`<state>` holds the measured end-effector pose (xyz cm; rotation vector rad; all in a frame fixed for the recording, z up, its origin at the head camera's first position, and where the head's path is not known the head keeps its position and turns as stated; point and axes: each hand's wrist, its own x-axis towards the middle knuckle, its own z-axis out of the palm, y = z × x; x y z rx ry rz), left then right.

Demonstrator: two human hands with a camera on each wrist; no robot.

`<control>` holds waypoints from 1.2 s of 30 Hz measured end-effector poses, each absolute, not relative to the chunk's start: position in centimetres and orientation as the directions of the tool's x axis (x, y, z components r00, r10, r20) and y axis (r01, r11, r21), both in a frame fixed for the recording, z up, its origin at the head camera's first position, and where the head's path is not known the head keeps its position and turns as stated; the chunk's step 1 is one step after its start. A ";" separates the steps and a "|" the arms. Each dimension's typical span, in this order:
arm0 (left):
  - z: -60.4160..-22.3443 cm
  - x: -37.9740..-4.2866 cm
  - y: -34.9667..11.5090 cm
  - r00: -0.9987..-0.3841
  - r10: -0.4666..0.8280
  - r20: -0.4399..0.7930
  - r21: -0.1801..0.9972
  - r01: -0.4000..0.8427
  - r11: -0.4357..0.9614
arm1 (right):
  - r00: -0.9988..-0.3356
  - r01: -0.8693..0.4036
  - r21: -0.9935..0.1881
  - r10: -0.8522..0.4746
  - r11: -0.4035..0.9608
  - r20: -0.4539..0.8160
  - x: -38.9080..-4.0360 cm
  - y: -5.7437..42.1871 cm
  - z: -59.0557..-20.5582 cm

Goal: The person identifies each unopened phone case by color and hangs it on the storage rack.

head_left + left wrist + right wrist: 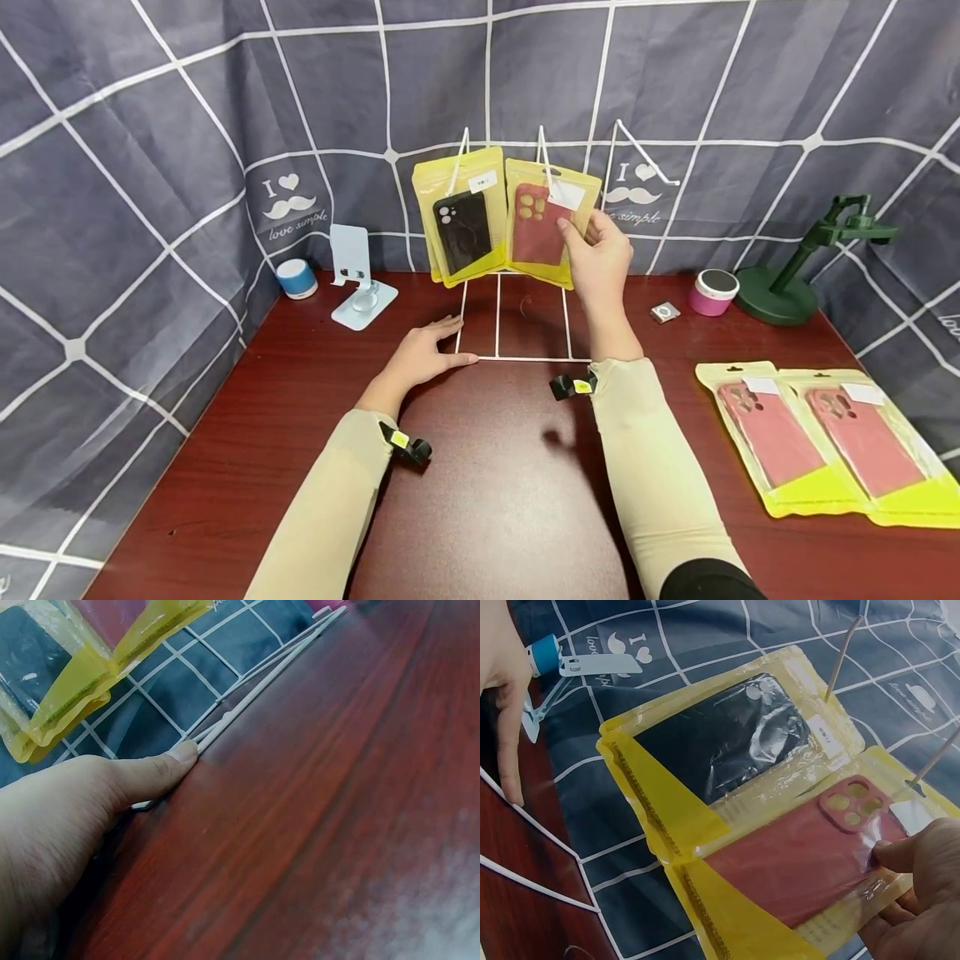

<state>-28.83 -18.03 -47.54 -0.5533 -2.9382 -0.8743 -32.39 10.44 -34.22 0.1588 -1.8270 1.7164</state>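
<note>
A white wire display rack (525,359) stands on the table with hooks along its top. My left hand (422,354) rests at the rack base's front left corner, fingers extended; in the left wrist view the thumb (169,766) presses on the wire there. On the middle hook hangs a yellow-edged clear pouch with a pink phone case (536,225). My right hand (602,254) pinches this pouch by its right side, thumb in front, fingers behind. Pouches with a black phone case (727,742) in front hang on the left hook, beside the pink one. The right hook (648,154) is bare.
Two more pouches with pink phone cases (776,442) lie at the right. A green stand (780,292), a pink round speaker (714,293) and a small silver device (664,312) stand back right. A light blue phone stand (356,279) and blue speaker (297,279) stand back left.
</note>
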 end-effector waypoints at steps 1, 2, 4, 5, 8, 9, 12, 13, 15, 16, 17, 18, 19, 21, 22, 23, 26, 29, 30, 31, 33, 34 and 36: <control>-47.5 -28.9 -18.0 -0.937 0.326 0.126 0.522 0.342 0.781 | -0.800 -0.484 -0.862 0.322 0.153 0.506 -32.4 10.4 -34.2; -47.5 -28.9 -18.1 -0.937 0.325 0.124 0.521 0.341 0.783 | -0.799 -0.482 -0.862 0.326 0.155 0.505 -32.4 10.4 -34.2; -47.4 -28.8 -18.1 -0.939 0.323 0.117 0.522 0.335 0.785 | -0.800 -0.483 -0.864 0.330 0.142 0.501 -32.4 10.5 -34.1; -47.4 -28.8 -18.0 -0.940 0.321 0.113 0.522 0.331 0.786 | -0.801 -0.484 -0.865 0.331 0.133 0.499 -32.4 10.5 -34.1; -47.5 -28.8 -18.1 -0.943 0.317 0.106 0.529 0.323 0.785 | -0.803 -0.480 -0.868 0.335 0.126 0.493 -32.3 10.5 -34.1; -47.5 -28.8 -18.1 -0.943 0.316 0.106 0.531 0.322 0.784 | -0.804 -0.481 -0.868 0.334 0.123 0.492 -32.3 10.5 -34.1; -47.5 -28.8 -18.0 -0.943 0.316 0.109 0.534 0.323 0.781 | -0.801 -0.482 -0.867 0.337 0.128 0.494 -32.3 10.6 -34.1; -47.5 -28.8 -18.0 -0.942 0.317 0.111 0.535 0.325 0.780 | -0.801 -0.482 -0.867 0.337 0.126 0.494 -32.3 10.6 -34.1; -47.5 -28.8 -18.0 -0.941 0.319 0.115 0.535 0.329 0.778 | -0.802 -0.482 -0.868 0.337 0.123 0.493 -32.3 10.7 -34.0; -47.5 -28.9 -18.0 -0.940 0.319 0.116 0.534 0.330 0.779 | -0.803 -0.479 -0.869 0.338 0.125 0.491 -32.2 10.7 -34.0; -47.5 -28.9 -18.0 -0.940 0.320 0.117 0.533 0.332 0.778 | -0.805 -0.476 -0.871 0.338 0.124 0.488 -32.2 10.7 -34.0; -47.5 -28.9 -18.1 -0.940 0.321 0.118 0.533 0.333 0.778 | -0.806 -0.474 -0.872 0.338 0.122 0.486 -32.2 10.7 -34.0; -47.5 -28.9 -18.1 -0.940 0.321 0.118 0.532 0.333 0.779 | -0.807 -0.471 -0.873 0.338 0.124 0.484 -32.2 10.7 -34.0; -47.6 -28.9 -18.1 -0.940 0.321 0.116 0.531 0.332 0.780 | -0.812 -0.465 -0.877 0.338 0.121 0.477 -32.2 10.8 -34.0; -47.6 -28.9 -18.1 -0.940 0.320 0.116 0.531 0.330 0.781 | -0.812 -0.464 -0.878 0.340 0.119 0.475 -32.3 10.8 -34.0; -47.6 -28.8 -18.1 -0.941 0.319 0.113 0.530 0.329 0.781 | -0.811 -0.462 -0.879 0.344 0.118 0.473 -32.3 10.8 -34.0; -47.5 -28.9 -18.0 -0.939 0.323 0.114 0.527 0.333 0.782 | -0.804 -0.456 -0.880 0.363 0.132 0.470 -32.4 10.9 -33.9; -47.4 -28.9 -18.0 -0.937 0.326 0.126 0.525 0.341 0.780 | -0.797 -0.450 -0.881 0.379 0.145 0.470 -32.5 11.1 -33.8; -47.4 -28.9 -18.0 -0.937 0.325 0.129 0.524 0.343 0.780 | -0.797 -0.449 -0.882 0.382 0.145 0.468 -32.5 11.1 -33.7; -47.3 -28.8 -17.9 -0.937 0.324 0.129 0.522 0.342 0.781 | -0.799 -0.447 -0.884 0.382 0.138 0.464 -32.5 11.2 -33.7; -47.3 -28.8 -17.9 -0.938 0.322 0.126 0.521 0.339 0.784 | -0.805 -0.445 -0.887 0.381 0.123 0.456 -32.5 11.2 -33.7; -47.3 -28.8 -17.9 -0.939 0.321 0.122 0.521 0.336 0.785 | -0.807 -0.445 -0.888 0.379 0.116 0.453 -32.5 11.2 -33.7; -47.4 -28.7 -17.9 -0.941 0.319 0.115 0.525 0.331 0.784 | -0.810 -0.445 -0.889 0.376 0.104 0.450 -32.4 11.3 -33.6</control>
